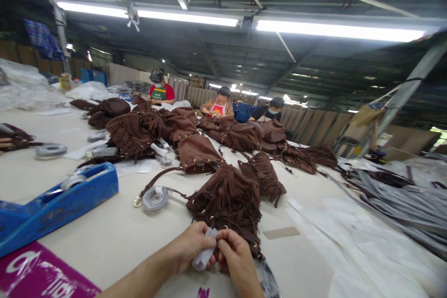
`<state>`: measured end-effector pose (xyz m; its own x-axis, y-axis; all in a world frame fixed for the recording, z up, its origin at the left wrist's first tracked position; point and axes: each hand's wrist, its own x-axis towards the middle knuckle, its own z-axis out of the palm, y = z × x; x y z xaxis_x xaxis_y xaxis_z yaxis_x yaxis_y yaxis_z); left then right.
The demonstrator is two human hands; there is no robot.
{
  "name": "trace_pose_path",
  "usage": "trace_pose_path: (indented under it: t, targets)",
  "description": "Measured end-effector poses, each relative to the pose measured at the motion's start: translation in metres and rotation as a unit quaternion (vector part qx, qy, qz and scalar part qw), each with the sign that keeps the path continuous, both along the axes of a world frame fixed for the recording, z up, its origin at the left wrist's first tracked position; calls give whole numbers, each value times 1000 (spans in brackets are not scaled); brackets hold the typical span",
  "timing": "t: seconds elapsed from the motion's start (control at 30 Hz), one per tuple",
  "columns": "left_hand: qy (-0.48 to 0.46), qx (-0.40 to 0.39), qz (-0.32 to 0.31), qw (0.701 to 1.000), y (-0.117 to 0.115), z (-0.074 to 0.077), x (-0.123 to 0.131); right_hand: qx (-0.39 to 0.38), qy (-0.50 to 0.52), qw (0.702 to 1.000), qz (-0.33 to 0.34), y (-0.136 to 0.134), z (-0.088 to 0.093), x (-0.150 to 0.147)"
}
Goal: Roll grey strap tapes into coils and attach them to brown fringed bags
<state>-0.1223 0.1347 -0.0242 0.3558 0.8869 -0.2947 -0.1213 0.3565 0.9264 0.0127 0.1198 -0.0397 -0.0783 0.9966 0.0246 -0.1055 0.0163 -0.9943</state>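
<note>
My left hand [188,247] is closed round a small piece wrapped in thin whitish paper [202,257], thumb on top. Right beside it, the fingers of my right hand [239,258] are pinched together at the wrap's edge; what lies between them is hidden. Just beyond both hands, a dark brown fringed bag [230,193] lies on the table with its eyelets toward me. A coiled strap in clear wrapping [155,198] sits left of that bag, by a brown strap with a metal clasp [138,201].
Several more brown bags [199,152] cover the table's middle. A blue tape dispenser [80,200] and a purple printed sheet [45,274] lie at left. At right are plastic sheets [359,242], a beige strip [281,233] and wrapped straps [394,200]. Co-workers [218,104] are across the table.
</note>
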Motion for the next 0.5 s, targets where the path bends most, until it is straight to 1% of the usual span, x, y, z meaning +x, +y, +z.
trace_pose_path:
  t: [0.1,0.2,0.27,0.37,0.43,0.5]
  targets:
    - [9,25,20,999,0,-2,3,-1,-5,999,-38,3,-2,-3]
    - [20,51,37,998,0,-1,6,22,-54,994,-91,5,-5,-9]
    - [27,61,37,997,-1,0,7,42,-73,991,-100,6,-5,-11]
    - [29,70,23,997,-4,4,7,54,-67,990,-108,6,-3,-12]
    - [10,52,18,998,-7,6,7,68,-55,988,-127,6,-1,-10]
    - [-27,5,5,1000,-11,8,6,84,-42,985,-144,7,1,-7]
